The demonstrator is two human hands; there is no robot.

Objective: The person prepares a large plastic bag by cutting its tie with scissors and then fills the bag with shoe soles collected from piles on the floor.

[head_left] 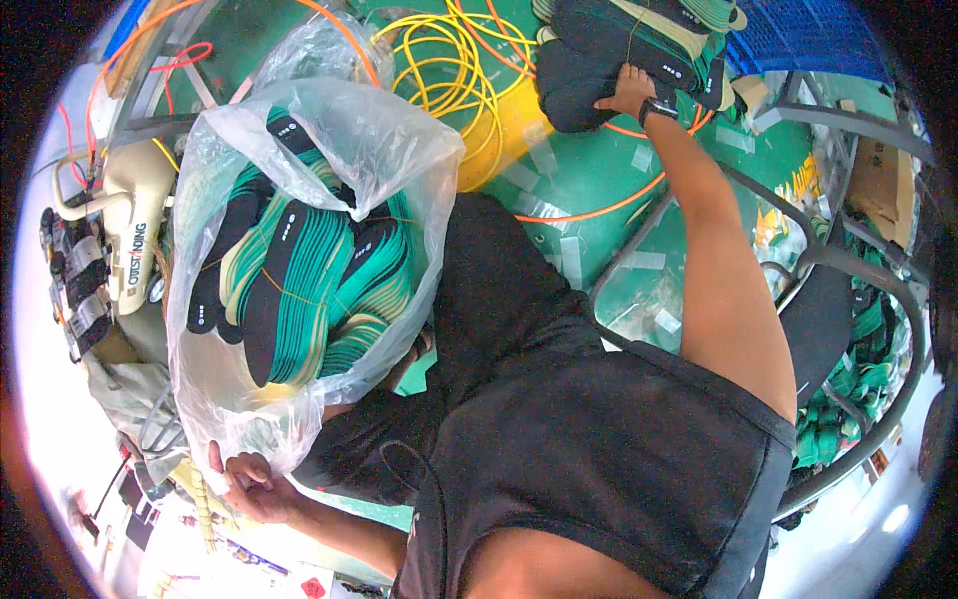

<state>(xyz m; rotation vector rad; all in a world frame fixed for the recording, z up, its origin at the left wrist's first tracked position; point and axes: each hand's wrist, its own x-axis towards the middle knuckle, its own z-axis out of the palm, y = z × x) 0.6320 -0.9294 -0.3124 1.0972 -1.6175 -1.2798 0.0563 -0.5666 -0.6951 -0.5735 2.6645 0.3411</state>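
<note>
Several bundles of green, cream and black shoe insoles point(299, 299), some bound with thin string, stand in a clear plastic bag point(419, 160) at my left. Down at the bag's near edge is my left hand point(254, 487), fingers curled against the film, which it seems to pinch. My right arm reaches far forward. On a pile of similar insole bundles point(589, 60) on the floor rests my right hand point(629, 92), its fingers spread and the thumb apart. A dark watch sits on that wrist.
A coiled yellow hose point(449, 70) and orange hoses lie on the green floor point(619, 180) among tape scraps. A cream-coloured machine point(135, 225) stands at left. A grey metal chair frame point(868, 265) curves at right, with more insoles point(833, 424) beyond. A blue crate point(808, 45) is at far right.
</note>
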